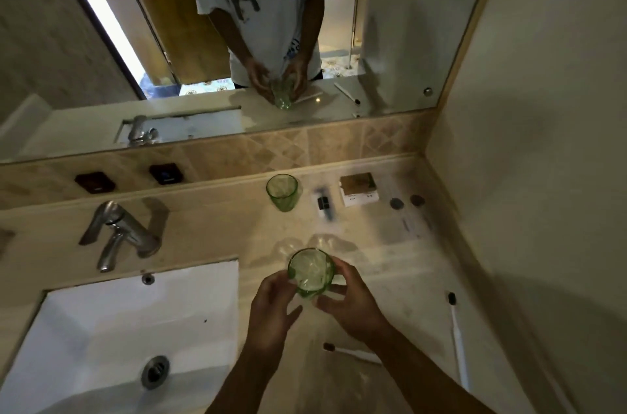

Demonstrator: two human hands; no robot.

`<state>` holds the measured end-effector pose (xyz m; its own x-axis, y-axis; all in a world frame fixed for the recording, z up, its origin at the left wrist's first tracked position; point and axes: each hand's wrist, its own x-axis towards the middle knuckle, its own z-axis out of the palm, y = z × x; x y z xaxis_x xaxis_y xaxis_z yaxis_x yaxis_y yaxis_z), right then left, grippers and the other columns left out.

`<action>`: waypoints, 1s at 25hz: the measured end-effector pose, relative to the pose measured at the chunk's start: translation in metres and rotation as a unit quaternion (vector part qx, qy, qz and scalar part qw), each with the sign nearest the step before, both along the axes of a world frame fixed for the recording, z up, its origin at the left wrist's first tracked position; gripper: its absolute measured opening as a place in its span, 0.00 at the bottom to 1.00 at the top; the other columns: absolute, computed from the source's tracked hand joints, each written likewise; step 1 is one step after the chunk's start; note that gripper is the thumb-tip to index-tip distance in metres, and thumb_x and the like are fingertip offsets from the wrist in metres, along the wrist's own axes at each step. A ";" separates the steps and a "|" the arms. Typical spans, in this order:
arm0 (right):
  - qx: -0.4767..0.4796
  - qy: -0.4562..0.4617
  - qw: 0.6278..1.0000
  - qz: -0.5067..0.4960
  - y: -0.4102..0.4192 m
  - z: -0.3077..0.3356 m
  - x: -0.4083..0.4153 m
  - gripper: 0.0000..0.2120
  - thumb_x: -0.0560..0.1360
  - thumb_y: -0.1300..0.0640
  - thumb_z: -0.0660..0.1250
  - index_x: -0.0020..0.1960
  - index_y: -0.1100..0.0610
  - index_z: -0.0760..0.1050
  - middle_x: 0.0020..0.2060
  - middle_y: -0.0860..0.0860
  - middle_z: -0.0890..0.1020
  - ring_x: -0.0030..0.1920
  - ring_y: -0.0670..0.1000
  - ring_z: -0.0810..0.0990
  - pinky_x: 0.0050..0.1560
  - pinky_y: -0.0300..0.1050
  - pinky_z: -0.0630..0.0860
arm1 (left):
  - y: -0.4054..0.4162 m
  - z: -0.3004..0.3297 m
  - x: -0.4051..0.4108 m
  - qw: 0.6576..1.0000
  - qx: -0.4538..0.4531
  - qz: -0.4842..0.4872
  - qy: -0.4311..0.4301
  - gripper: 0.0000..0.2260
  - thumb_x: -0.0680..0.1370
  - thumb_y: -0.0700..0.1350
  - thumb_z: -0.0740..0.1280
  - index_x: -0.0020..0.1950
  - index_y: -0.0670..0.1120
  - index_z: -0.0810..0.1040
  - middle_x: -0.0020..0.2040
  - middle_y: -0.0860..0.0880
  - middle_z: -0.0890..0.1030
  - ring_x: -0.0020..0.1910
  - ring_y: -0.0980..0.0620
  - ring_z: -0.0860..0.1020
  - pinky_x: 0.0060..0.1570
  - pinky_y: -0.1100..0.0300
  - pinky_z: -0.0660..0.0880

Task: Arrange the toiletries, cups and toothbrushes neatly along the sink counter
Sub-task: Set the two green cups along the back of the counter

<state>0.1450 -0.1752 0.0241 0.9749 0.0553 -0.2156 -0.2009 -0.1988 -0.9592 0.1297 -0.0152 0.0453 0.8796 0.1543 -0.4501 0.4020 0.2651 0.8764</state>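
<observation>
Holding a green glass cup [311, 272] above the beige counter [210, 223], just right of the white sink [135, 322], with both hands close together around it. Right hand [353, 303] curled round the right side of the cup, fingers on the far side near the rim and thumb bent toward the base. Left hand [273, 303] on the left side, upper fingers touching the glass wall, lower fingers spread and more relaxed; cannot tell for sure if gripping or only steadying. Cup tilted a little, mouth facing up toward the camera.

Standing upright at the back of the counter, near the tiled wall: a second green glass cup [282, 192], well apart from the held one. Just right of it, a small dark item on a white packet [324, 203], blurred. Further right, a small white box [359, 190] with a brown top, then two round dark caps [406, 201] near the corner.

Lying flat on the counter near the right forearm: one white toothbrush [353, 353], head pointing left. Lying along the right edge: another white toothbrush [456, 328] with a dark head pointing away.

Left of the cups, a metal faucet [118, 233] over the sink, a drain [155, 371] in the basin. Above the counter, a mirror [407, 40] reflecting the hands and cup.
</observation>
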 end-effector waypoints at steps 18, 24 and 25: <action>-0.011 0.043 0.998 0.040 0.180 0.001 0.018 0.28 0.69 0.41 0.68 0.69 0.36 0.69 0.61 0.48 0.73 0.57 0.45 0.80 0.59 0.49 0.80 | 0.168 -0.011 0.003 0.997 -0.048 0.055 -0.011 0.13 0.81 0.35 0.64 0.65 0.43 0.76 0.57 0.37 0.84 0.57 0.38 0.83 0.61 0.43 0.78; 0.062 0.099 0.993 -0.015 0.174 -0.003 0.056 0.25 0.73 0.52 0.73 0.69 0.46 0.72 0.62 0.47 0.78 0.54 0.45 0.83 0.57 0.50 0.81 | 0.163 -0.018 0.048 0.996 -0.048 0.076 0.012 0.13 0.78 0.37 0.69 0.62 0.46 0.79 0.58 0.37 0.83 0.59 0.39 0.82 0.61 0.41 0.78; 0.070 0.111 0.991 -0.031 0.172 -0.005 0.064 0.23 0.73 0.54 0.73 0.67 0.47 0.74 0.60 0.47 0.80 0.54 0.45 0.83 0.57 0.51 0.81 | 0.162 -0.020 0.058 0.996 -0.044 0.078 0.015 0.12 0.78 0.38 0.70 0.61 0.47 0.80 0.58 0.38 0.83 0.58 0.40 0.82 0.60 0.42 0.79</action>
